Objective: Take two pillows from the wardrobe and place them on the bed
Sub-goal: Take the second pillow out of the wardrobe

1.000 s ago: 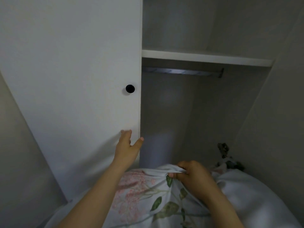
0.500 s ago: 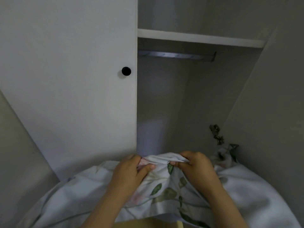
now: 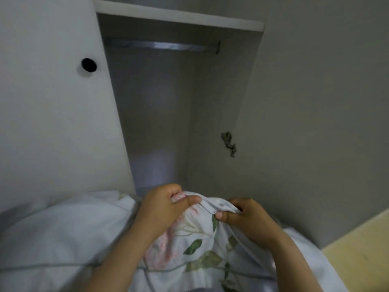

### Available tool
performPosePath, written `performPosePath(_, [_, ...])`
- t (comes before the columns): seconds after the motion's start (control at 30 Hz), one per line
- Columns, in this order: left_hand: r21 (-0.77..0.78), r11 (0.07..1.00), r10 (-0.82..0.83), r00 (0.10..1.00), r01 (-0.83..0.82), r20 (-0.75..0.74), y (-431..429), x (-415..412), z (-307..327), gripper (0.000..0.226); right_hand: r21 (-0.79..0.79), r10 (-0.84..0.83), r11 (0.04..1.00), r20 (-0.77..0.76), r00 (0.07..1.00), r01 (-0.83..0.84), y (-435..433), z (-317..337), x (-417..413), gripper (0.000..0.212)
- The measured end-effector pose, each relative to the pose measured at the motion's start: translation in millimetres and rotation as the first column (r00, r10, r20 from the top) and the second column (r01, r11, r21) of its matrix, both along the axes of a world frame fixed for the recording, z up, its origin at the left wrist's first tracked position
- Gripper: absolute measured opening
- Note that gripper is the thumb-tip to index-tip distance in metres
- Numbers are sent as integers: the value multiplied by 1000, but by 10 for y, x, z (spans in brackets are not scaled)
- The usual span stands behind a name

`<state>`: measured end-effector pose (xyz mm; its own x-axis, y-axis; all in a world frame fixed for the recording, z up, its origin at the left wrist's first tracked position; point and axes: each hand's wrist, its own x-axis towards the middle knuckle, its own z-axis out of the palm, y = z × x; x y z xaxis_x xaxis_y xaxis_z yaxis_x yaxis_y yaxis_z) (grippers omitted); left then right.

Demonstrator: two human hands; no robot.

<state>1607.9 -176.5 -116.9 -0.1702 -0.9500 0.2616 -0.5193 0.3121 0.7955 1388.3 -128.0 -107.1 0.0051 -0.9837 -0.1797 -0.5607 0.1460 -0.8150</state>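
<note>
Pillows, seen at the mouth of the open wardrobe (image 3: 160, 114). A pillow with a flower and leaf print (image 3: 189, 249) fills the near middle of the view, directly beneath the hands and close against the person; its far edge rises to the wardrobe opening. A plain white pillow (image 3: 59, 234) lies just beside it on the left, the two touching along a seam that the left forearm covers. Whether either one rests on the wardrobe floor or is carried by the arms cannot be told.

Left hand (image 3: 166, 209): clenched on the far edge of the printed pillow, thumb on top, pinching a fold of cloth. Right hand (image 3: 246, 218): clenched on the same edge just to the right, thumb underneath. Both hands stand equally near the load and grasp one hem side by side.

Long axis: the bundle appears to run left to right across the view, wider than the opening between the closed door (image 3: 52, 102) with its dark knob (image 3: 89, 64) on the left and the open door with a hinge (image 3: 229, 143) on the right.

The bed is not surely in view; a pale wooden surface (image 3: 357, 249) shows at the near right. The coming move is judged a pull toward the person, then a turn away from the wardrobe. The empty rail (image 3: 164, 45) and shelf (image 3: 179, 16) stand well above.
</note>
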Motion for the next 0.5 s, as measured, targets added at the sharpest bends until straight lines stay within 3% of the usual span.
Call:
performPosePath(0.1, [-65,997,-26,996,32,88,22,-280,17,68,-30,-59,998,68,996,62,173,109,-246,39])
performPosePath(0.2, [-49,995,-78,989,84,125,58,-556,-19,62,-224,-207,946,141,968,235,308,152,-503,40])
performPosePath(0.33, [-62,985,-141,955,162,262,125,-874,-119,56,-510,-442,721,182,878,469,530,114,-784,15])
performPosePath(0.43, [-87,974,-169,926,209,337,179,-1024,-197,53,-641,-547,583,144,824,499,691,59,-764,9])
performPosePath(0.5, [-70,969,-198,912,238,359,240,-1124,-232,53,-679,-590,493,197,783,543,791,2,-758,7])
